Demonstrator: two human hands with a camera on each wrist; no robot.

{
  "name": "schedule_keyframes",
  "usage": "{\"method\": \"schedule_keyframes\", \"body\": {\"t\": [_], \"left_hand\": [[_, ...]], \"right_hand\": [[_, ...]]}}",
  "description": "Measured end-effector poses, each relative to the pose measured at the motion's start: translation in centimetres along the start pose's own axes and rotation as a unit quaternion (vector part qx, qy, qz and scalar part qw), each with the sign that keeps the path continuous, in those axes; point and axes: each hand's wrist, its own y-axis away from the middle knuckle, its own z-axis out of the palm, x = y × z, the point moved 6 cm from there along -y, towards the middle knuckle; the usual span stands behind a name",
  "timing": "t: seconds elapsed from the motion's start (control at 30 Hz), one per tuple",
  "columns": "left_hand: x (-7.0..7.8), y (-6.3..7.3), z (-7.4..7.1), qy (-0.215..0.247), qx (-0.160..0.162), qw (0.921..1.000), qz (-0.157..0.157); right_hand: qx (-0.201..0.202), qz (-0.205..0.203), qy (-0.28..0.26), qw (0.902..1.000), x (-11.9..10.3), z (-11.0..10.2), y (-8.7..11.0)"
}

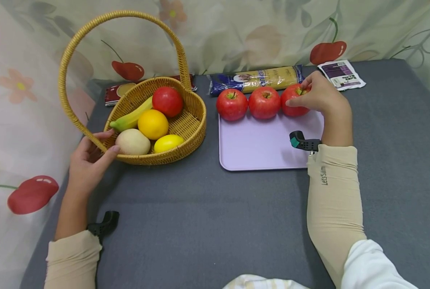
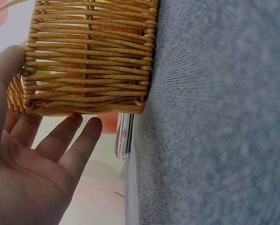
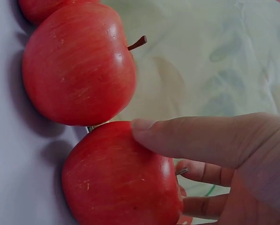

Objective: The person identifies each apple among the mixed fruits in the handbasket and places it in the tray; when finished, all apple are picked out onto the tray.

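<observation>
At the left end of a wicker basket (image 1: 199, 134), my left hand (image 1: 88, 162) grips the rim by the foot of its tall handle. In the left wrist view its thumb lies at the rim and the other fingers run along the woven side. The basket holds a banana (image 1: 133, 115), a red round fruit (image 1: 167, 101), an orange (image 1: 153, 124), a pale round fruit (image 1: 133, 142) and a lemon (image 1: 168, 143). My right hand (image 1: 325, 96) holds the rightmost red apple (image 3: 118, 176) from above, thumb on its near side. Two more apples, the middle one (image 1: 263, 103) and the left one (image 1: 232, 104), line up beside it.
The apples sit along the back of a lilac tray (image 1: 261, 148). Behind them lies a blue and yellow pasta packet (image 1: 269, 78), with a white and purple sachet (image 1: 341, 75) to its right. A dark red packet (image 1: 115, 94) lies partly hidden behind the basket. A patterned curtain (image 1: 218, 36) hangs at the table's back.
</observation>
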Motion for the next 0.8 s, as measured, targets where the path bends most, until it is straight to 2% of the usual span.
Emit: {"method": "schedule_keyframes", "body": {"t": [0.43,0.8], "left_hand": [[0.1,0.1,0.0,0.005,-0.003,1.0,-0.002],[0.0,0.1,-0.1,-0.002,0.0,1.0,-0.008]], "right_hand": [[0.035,0.001,-0.005,0.9994,-1.2,-0.7,0.7],[0.11,-0.049,0.0,0.9927,-4.5,-1.0,1.9]]}}
